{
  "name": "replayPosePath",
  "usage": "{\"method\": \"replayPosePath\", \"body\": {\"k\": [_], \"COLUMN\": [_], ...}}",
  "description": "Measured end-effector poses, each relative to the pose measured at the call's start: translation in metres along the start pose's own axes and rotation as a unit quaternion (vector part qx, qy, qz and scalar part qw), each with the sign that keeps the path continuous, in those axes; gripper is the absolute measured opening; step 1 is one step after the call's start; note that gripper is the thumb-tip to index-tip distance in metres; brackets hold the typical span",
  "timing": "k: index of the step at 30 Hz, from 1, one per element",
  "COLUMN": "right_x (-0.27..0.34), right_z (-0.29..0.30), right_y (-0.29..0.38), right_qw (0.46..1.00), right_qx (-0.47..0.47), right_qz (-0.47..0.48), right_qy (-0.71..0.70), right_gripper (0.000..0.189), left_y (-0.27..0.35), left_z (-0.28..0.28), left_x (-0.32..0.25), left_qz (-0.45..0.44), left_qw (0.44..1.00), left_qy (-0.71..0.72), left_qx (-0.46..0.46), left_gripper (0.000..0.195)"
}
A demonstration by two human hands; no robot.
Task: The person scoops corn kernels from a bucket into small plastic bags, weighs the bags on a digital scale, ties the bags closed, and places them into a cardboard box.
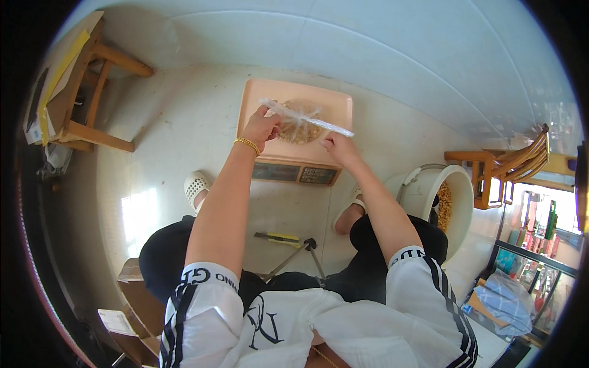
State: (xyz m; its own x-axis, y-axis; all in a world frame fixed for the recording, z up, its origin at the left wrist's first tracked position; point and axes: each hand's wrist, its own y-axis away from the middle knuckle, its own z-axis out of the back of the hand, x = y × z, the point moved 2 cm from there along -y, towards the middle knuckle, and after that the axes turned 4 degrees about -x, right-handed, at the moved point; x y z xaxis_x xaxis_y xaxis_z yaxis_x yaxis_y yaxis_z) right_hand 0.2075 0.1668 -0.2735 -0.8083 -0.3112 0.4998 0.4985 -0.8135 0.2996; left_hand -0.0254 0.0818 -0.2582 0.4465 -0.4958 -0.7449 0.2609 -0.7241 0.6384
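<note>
A clear plastic bag (299,131) filled with small beige pieces rests on the pink tray (257,149) of an electronic scale. Its neck is gathered above the contents, and its top edge stretches as a slanting strip between my hands. At the strip's left end, my left hand (264,126) grips the plastic with bent fingers. My right hand (339,146) is closed at the other end, apparently pinching the bag, though its fingertips are partly hidden. The scale's display and keypad panel (294,173) faces me.
A white bucket (460,184) on its side holds golden pieces (444,207) at the right. A yellow utility knife (278,238) lies on the floor before me. Wooden chairs (483,179) (99,138) stand at both sides, a cardboard box (138,317) at lower left.
</note>
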Motion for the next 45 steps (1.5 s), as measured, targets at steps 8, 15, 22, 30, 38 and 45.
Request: {"method": "replayPosePath", "body": {"k": [8,15,22,30,38,45], "right_x": [0.056,0.071,0.072,0.097,0.072,0.059], "right_z": [0.014,0.004,0.007,-0.003,0.013,0.018], "right_y": [-0.018,-0.031,-0.036,-0.027,-0.033,-0.037], "right_qw": [0.972,0.856,0.8,0.92,0.91,0.852], "right_qx": [-0.182,-0.069,-0.088,-0.229,0.022,0.04], "right_qz": [0.103,-0.067,-0.139,0.156,-0.042,-0.08], "right_qy": [-0.109,-0.509,-0.577,-0.277,-0.411,-0.516], "right_gripper": [0.02,0.019,0.011,0.015,0.018,0.014], "left_y": [-0.002,0.007,0.026,0.025,0.033,0.006], "left_z": [-0.01,-0.025,-0.048,-0.051,-0.044,-0.025], "left_x": [-0.014,-0.035,-0.058,-0.059,-0.048,-0.058], "left_qz": [-0.048,-0.132,-0.29,-0.336,-0.383,-0.201], "left_qw": [0.998,0.978,0.871,0.873,0.666,0.884], "left_qy": [0.016,-0.163,-0.395,-0.352,-0.633,-0.419], "left_qx": [-0.024,0.012,-0.029,-0.028,-0.096,0.047], "left_gripper": [0.02,0.021,0.022,0.016,0.023,0.02]}}
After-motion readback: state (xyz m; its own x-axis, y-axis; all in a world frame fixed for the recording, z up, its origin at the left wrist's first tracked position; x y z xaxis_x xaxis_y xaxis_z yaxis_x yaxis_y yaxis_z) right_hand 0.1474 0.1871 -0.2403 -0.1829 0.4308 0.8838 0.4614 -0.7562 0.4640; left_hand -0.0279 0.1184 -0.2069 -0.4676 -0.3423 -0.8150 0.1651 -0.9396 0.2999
